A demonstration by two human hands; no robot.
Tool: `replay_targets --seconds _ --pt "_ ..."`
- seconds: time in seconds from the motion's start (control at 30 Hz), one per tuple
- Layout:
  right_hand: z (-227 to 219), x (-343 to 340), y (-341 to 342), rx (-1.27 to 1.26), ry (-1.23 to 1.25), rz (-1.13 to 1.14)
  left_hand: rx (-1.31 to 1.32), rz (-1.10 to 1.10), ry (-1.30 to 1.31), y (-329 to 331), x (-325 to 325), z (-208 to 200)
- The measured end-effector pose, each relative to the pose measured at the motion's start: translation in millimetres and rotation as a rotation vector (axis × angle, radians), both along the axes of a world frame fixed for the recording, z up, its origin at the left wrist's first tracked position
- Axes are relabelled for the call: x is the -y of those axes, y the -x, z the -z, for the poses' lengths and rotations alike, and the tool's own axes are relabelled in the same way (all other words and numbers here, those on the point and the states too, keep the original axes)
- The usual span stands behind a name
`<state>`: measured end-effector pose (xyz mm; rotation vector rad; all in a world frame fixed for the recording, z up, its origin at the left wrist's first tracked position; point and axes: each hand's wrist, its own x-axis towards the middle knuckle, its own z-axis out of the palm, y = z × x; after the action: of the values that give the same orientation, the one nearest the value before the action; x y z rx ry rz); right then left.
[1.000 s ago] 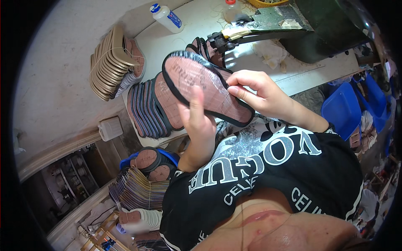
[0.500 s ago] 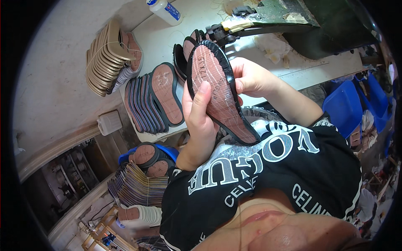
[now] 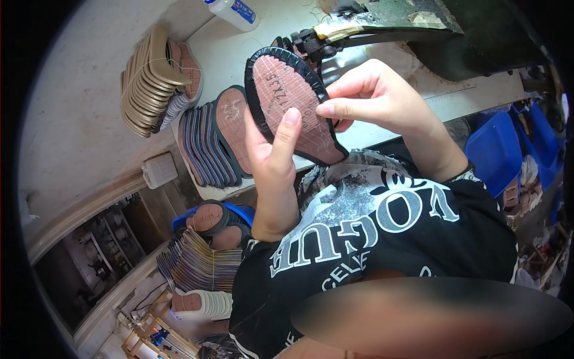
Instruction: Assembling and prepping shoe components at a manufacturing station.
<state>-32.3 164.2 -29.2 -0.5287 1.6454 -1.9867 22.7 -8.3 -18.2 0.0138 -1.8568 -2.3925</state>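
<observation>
An insole (image 3: pixel 291 96) with a brownish-pink face and a gathered black edging is held up above the front of the table, its wide end away from me. My left hand (image 3: pixel 272 140) grips it from the left, the thumb lying across its face and the other fingers mostly hidden underneath. At its right edge, my right hand (image 3: pixel 365 99) pinches the black edging between thumb and fingers. Just behind the insole stands a dark machine part (image 3: pixel 314 45), partly covered by it.
A row of dark-edged insoles (image 3: pixel 209 140) stands at the table's left, beside a tied bundle of gold-edged ones (image 3: pixel 149 84). Below are more stacked insoles (image 3: pixel 200 260). A green machine (image 3: pixel 406 21) and a white bottle (image 3: pixel 234 13) occupy the back; blue chairs (image 3: pixel 493 152) are at right.
The insole has moved left and tilted, so its narrow end looks shorter. My right hand has turned, its thumb and fingers now pinching the right edge.
</observation>
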Motion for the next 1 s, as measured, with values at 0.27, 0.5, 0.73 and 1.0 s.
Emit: replay_targets --seconds 0.27,0.5,0.73,1.0 --pt "8.1 0.1 -0.3 0.123 0.175 -0.158 0.027 -0.002 -0.091 5.0 5.2 -1.3" --pt "3.7 13.5 -11.1 -0.117 0.08 0.068 -0.014 -0.084 -0.064 6.6 7.5 3.0" --pt "17.8 13.1 -13.2 -0.178 0.094 0.024 -0.013 -0.056 -0.28 13.2 7.5 5.7" --pt "16.4 19.1 -22.0 -0.562 -0.133 0.305 -0.015 -0.168 -0.241 15.5 8.1 12.3"
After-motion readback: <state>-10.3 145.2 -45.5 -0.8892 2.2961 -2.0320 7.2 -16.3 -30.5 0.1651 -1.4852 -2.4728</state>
